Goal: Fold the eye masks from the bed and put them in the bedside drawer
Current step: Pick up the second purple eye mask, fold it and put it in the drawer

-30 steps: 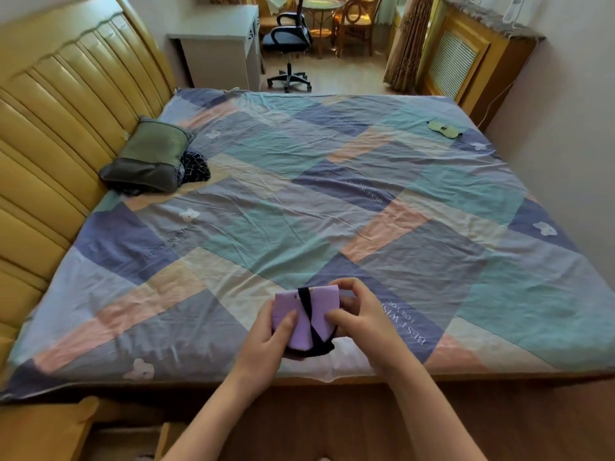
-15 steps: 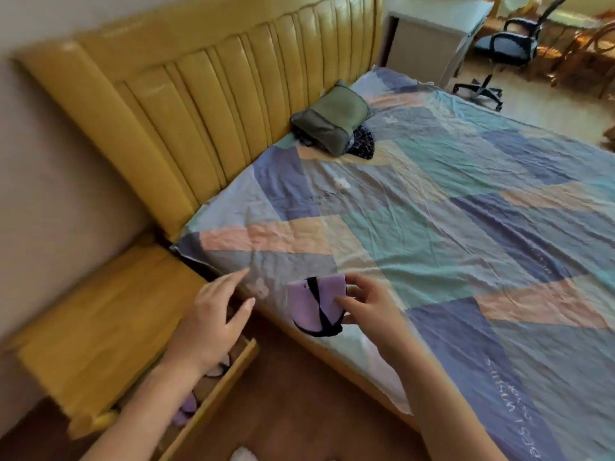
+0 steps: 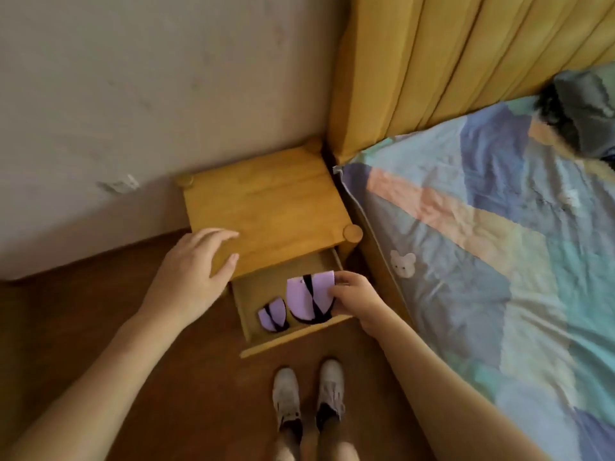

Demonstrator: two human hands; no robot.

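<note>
Pinching the folded purple eye mask [image 3: 307,299] in your right hand [image 3: 354,299], you hold it over the open drawer [image 3: 293,344], left hand [image 3: 191,272] spread empty.

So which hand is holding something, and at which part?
The right hand holds a folded purple eye mask by its right edge, over the open drawer. The left hand holds nothing.

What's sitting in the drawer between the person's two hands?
In the head view, two folded purple eye masks lie between them: a smaller one resting in the open drawer, and a larger one pinched by the right hand. The left hand rests on the nightstand.
</note>
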